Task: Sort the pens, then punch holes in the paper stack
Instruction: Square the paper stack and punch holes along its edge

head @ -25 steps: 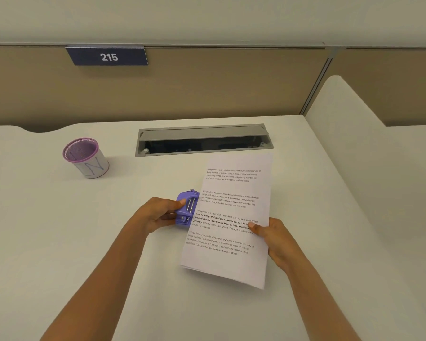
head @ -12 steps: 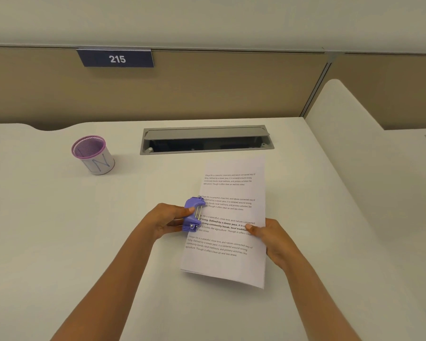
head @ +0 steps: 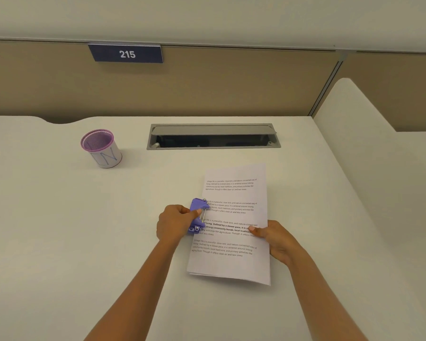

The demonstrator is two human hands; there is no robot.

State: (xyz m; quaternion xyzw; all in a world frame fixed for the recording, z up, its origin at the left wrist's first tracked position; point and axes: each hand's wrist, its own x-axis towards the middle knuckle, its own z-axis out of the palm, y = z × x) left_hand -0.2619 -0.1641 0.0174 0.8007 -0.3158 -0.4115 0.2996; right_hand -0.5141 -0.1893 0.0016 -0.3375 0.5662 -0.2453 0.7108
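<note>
The pale desk (head: 59, 242) spreads out in front of me, backed at the far side by a tan partition (head: 207, 89) that carries a dark blue plate marked 215 (head: 126, 54). Set into the desk just this side of the partition is a grey cable tray (head: 213, 137) with its lid tipped open. The paper stack (head: 234, 264) lies right of centre on the desk, printed side up, its long edges running near to far and leaning a little to the right at the far end. My right hand (head: 274, 238) grips the stack's right edge about midway along, thumb pressed on top of the sheets and the other fingers curled under, out of sight. My left hand (head: 174, 223) is closed around the purple hole punch (head: 197, 215), which sits over the stack's left edge, my thumb resting on its top. Far to the left stands a purple mesh pen cup (head: 100, 148) wrapped in a white label, well apart from everything else.
</note>
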